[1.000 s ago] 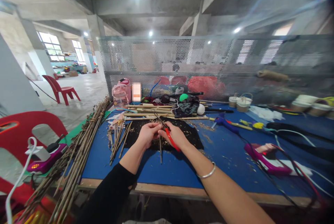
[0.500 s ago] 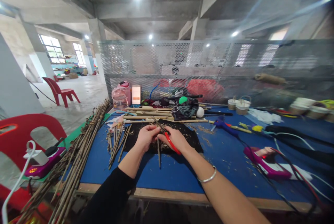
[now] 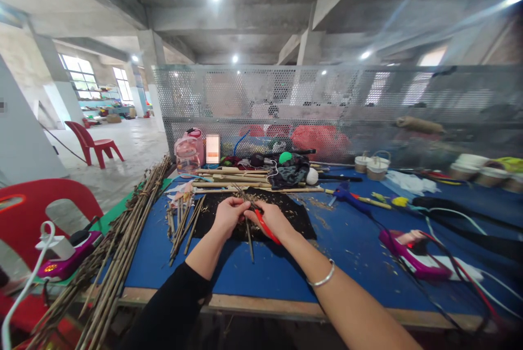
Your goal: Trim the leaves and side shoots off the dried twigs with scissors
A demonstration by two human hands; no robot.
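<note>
My left hand point(image 3: 229, 216) is closed on a thin brown twig point(image 3: 250, 244), whose lower end hangs toward me above the table. In my right hand point(image 3: 276, 219) are scissors with red handles point(image 3: 268, 228); their blades point up and away, close to my left fingertips. Whether the blades touch the twig I cannot make out. Both hands are over a black cloth point(image 3: 304, 221) strewn with pale shavings. Just left of it lie several short cut twigs point(image 3: 191, 225).
A bundle of long dry stalks point(image 3: 131, 233) lies along the table's left edge. Bamboo sticks point(image 3: 232, 178) and a white ball point(image 3: 312, 177) are behind the cloth. Purple power strips point(image 3: 417, 257) with cables sit right and left; a perforated metal screen point(image 3: 253, 88) stands behind.
The twig's lower end has swung slightly to the right. The scissors have shifted a little, their blades now lower. Both hands keep their grip.
</note>
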